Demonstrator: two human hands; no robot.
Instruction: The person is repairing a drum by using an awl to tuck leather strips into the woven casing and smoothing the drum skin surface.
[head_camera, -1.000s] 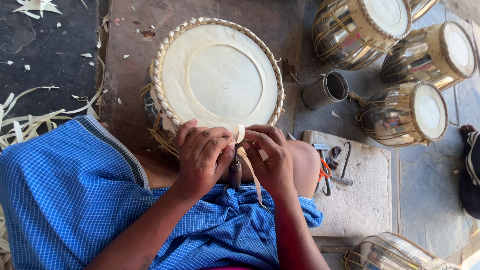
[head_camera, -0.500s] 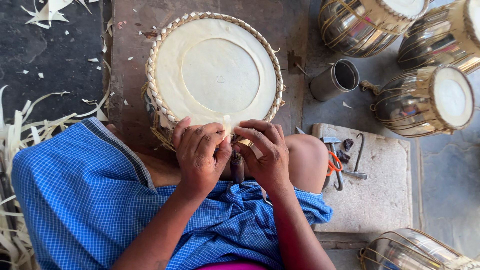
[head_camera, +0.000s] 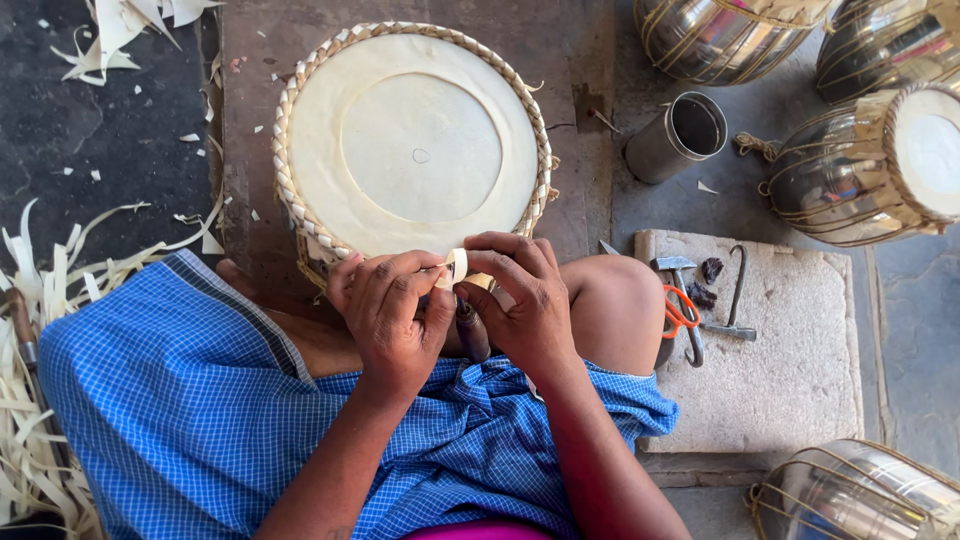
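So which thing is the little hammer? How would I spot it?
Look right of the big round drum to the pale flat stone slab beside the person's bent knee. At the slab's near-left corner lie a few tools; the hammer has a short grey metal head, and sits just above the orange-handled scissors, left of the thin black hook.
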